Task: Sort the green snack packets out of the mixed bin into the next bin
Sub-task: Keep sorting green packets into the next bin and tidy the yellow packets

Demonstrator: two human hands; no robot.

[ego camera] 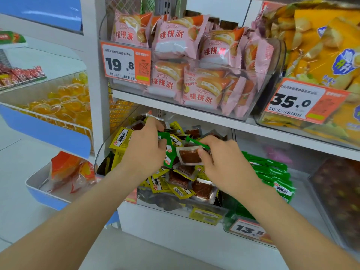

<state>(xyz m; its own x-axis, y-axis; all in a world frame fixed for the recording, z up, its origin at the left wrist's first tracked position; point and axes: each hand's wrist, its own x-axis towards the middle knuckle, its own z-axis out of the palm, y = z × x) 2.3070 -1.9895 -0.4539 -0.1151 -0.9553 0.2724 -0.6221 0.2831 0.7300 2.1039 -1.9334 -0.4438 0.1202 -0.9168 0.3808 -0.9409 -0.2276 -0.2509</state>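
Picking from mixed bin point(155, 200): my left hand point(144, 151) grips green packets point(168, 155), right hand point(220, 159) pinches a brown packet point(190, 155), maybe a green too. Next: move greens into next bin point(227, 219).

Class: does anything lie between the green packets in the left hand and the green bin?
A clear brown-filled packet, pinched by the right hand, sits directly right of the green packets, between them and the green bin.
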